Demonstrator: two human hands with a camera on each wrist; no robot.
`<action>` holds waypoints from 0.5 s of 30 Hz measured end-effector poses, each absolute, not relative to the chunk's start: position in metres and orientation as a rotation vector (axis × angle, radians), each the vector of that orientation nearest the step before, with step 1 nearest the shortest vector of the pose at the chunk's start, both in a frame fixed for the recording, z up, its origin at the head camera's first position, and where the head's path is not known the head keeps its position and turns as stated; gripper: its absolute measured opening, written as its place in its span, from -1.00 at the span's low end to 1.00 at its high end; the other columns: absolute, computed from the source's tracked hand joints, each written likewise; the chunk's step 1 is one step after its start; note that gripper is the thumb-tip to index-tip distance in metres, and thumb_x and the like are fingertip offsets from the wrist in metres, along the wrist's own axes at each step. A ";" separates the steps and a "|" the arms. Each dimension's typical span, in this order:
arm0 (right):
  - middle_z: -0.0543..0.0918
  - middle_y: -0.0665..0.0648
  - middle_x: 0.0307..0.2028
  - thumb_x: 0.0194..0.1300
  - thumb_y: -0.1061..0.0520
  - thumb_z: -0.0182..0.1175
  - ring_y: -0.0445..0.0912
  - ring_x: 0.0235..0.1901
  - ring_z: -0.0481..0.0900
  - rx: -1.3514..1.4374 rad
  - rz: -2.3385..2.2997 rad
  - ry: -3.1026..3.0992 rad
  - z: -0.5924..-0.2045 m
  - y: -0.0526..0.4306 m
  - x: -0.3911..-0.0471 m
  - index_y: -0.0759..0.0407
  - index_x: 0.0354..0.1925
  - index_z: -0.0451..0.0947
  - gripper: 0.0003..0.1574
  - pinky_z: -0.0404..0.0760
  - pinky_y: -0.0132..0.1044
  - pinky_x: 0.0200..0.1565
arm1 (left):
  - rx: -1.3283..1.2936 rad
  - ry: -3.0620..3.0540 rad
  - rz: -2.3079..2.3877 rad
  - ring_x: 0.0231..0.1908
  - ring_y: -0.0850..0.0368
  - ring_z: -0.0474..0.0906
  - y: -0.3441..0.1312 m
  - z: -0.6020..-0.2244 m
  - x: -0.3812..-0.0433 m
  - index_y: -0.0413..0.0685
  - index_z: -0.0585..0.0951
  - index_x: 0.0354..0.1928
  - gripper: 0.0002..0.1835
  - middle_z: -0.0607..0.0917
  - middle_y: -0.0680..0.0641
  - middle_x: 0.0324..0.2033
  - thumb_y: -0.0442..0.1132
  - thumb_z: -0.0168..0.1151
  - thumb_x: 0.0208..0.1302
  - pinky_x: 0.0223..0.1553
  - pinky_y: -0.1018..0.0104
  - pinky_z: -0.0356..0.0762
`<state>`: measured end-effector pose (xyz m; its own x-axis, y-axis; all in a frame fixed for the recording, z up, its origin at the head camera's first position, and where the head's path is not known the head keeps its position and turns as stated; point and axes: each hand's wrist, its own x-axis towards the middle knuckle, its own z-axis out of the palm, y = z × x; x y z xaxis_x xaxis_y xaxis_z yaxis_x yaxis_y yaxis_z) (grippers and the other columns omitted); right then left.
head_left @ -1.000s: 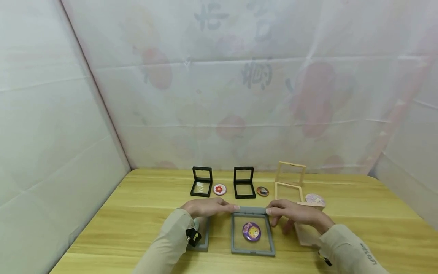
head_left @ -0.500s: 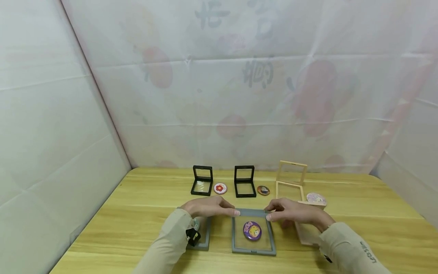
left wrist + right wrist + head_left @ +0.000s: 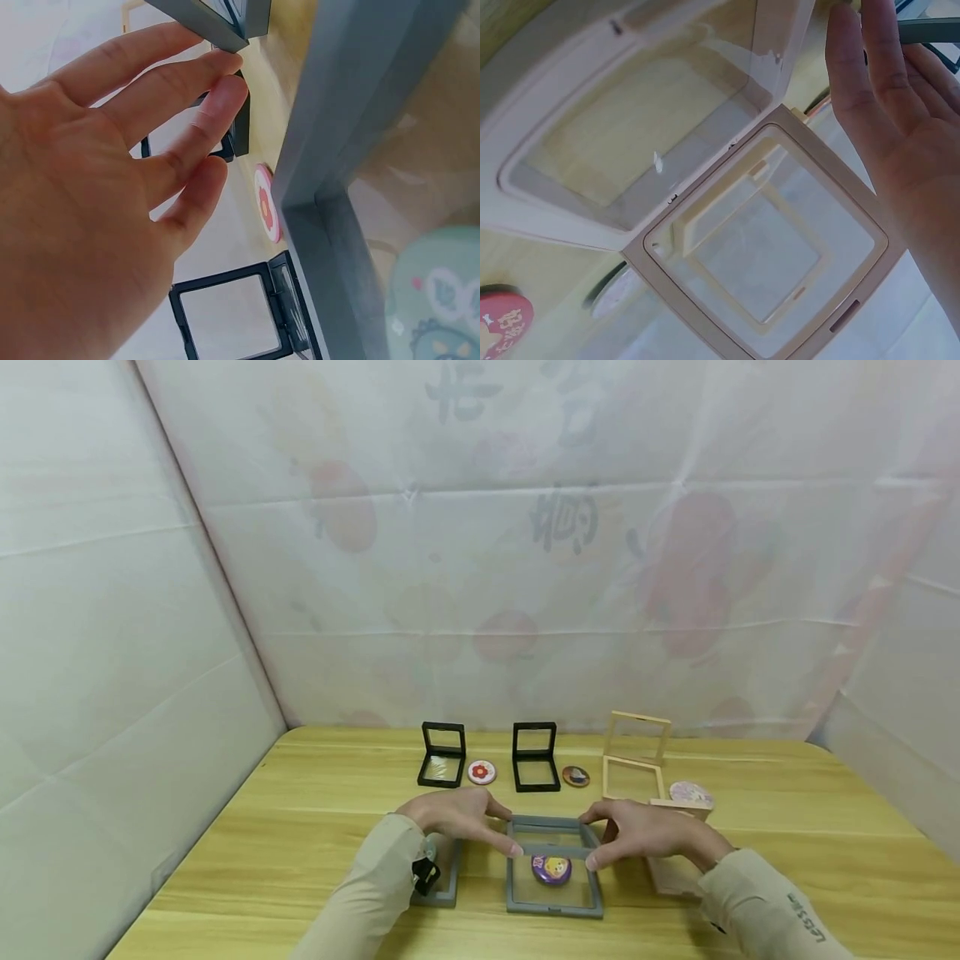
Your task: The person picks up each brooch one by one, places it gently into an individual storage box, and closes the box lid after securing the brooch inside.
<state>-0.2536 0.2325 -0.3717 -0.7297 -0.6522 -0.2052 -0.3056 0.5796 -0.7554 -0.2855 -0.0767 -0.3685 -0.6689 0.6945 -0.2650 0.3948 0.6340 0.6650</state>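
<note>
A grey hinged display frame [image 3: 555, 910] lies on the table, its lid [image 3: 553, 852] leaning forward over the base. Beneath the lid is a round purple badge [image 3: 551, 870] with a yellow character, partly covered by the lid's edge. My left hand [image 3: 457, 814] holds the lid's left side, thumb at the front edge and fingers behind. On the other side my right hand [image 3: 645, 828] grips it between thumb and fingers. In the left wrist view, fingertips touch the grey frame's corner [image 3: 217, 26]; in the right wrist view, fingers reach the grey edge [image 3: 930, 31].
Under my left forearm lies another grey frame [image 3: 452, 881] with a pale green badge [image 3: 435, 300]. Two open black frames [image 3: 441, 770], a flower badge [image 3: 482, 772], a dark badge [image 3: 576, 776] and a yellow frame [image 3: 634, 760] stand behind. A pink frame [image 3: 802, 120] is by my right wrist.
The grey lid has swung from upright toward me, its free edge now lower and in front of the badge's top. Both thumbs have moved forward and down with it.
</note>
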 end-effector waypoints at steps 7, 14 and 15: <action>0.62 0.18 -0.10 0.22 -0.07 0.44 0.05 -0.13 0.60 -0.754 -0.969 2.370 -0.373 0.231 -0.253 0.50 0.26 0.37 -0.10 0.61 -0.10 -0.11 | 0.866 2.368 0.749 -0.77 0.32 -0.10 -0.074 -0.369 -0.284 -0.21 0.57 0.29 -0.28 0.62 -0.04 0.23 0.10 0.43 0.20 -0.69 0.46 0.06; 0.60 0.13 -0.16 0.16 -0.06 0.47 0.00 -0.19 0.60 -0.788 -0.944 2.404 -0.372 0.227 -0.250 0.52 0.26 0.35 -0.05 0.61 -0.19 -0.18 | 0.874 2.388 0.723 -0.76 0.31 -0.10 -0.071 -0.368 -0.283 -0.35 0.71 -0.27 -0.50 0.60 -0.05 0.26 0.06 0.50 0.14 -0.62 0.47 0.17; 0.61 0.12 -0.17 0.16 -0.06 0.47 -0.01 -0.20 0.60 -0.789 -0.939 2.410 -0.372 0.227 -0.250 0.53 0.26 0.35 -0.05 0.61 -0.19 -0.19 | 0.870 2.389 0.725 -0.76 0.32 -0.09 -0.071 -0.368 -0.282 -0.35 0.70 -0.28 -0.50 0.59 -0.06 0.26 0.05 0.51 0.14 -0.63 0.47 0.17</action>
